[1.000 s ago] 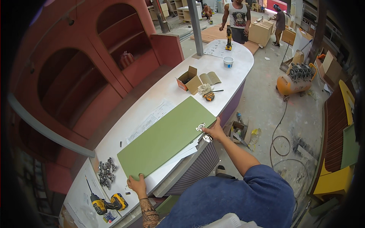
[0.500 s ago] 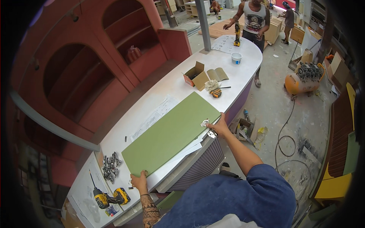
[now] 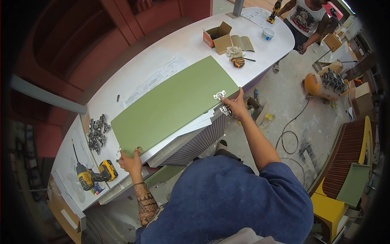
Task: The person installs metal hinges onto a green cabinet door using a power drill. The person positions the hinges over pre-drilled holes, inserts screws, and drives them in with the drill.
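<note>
An orange air compressor (image 3: pixel 321 86) sits on a stained concrete floor (image 3: pixel 280 87) beyond a white worktop (image 3: pixel 183 48), a dark hose (image 3: pixel 289 134) looping nearby.
Toward the worktop's far end, an open cardboard box (image 3: pixel 214 38), a spread booklet (image 3: pixel 243 43), a crumpled whitish rag (image 3: pixel 233 51) and a tape measure (image 3: pixel 238 62) lie close together near a white tub (image 3: pixel 267 34); a co-worker (image 3: pixel 306 18) in a printed sleeveless top stands beside a black-and-yellow power tool (image 3: pixel 274 12). Red arched shelving (image 3: pixel 109 20) lines the left.

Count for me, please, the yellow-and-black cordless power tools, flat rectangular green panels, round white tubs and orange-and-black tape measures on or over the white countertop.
Cordless power tools: 2
Rectangular green panels: 1
Round white tubs: 1
Tape measures: 1
Total: 5
</note>
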Available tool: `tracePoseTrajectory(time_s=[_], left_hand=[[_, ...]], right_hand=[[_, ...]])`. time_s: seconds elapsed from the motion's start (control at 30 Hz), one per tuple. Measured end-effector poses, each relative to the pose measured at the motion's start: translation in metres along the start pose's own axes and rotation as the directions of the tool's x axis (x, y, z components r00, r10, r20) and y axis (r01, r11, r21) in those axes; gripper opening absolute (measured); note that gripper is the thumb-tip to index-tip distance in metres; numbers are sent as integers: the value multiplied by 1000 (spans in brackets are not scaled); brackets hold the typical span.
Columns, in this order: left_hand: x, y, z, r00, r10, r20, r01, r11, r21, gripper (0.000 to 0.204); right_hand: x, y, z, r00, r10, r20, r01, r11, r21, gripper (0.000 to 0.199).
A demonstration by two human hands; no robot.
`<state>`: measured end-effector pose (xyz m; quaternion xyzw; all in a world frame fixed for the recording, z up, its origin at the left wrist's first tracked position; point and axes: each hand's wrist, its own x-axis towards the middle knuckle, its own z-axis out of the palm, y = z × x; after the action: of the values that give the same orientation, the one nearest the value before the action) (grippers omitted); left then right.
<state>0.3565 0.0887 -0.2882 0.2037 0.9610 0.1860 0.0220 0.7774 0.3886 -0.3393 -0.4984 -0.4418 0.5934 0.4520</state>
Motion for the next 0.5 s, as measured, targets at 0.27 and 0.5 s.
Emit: tracePoseTrajectory(time_s=[0.27, 0.5], left_hand=[[-57, 160, 19, 550, 815, 184, -626, 547, -555, 60], [-105, 280, 95, 143, 972, 184, -787, 224, -575, 56]], right_hand=[[-23, 4, 4, 977, 179, -118, -199, 961, -192, 104], [-9, 56, -19, 998, 50, -36, -52, 998, -47, 92]])
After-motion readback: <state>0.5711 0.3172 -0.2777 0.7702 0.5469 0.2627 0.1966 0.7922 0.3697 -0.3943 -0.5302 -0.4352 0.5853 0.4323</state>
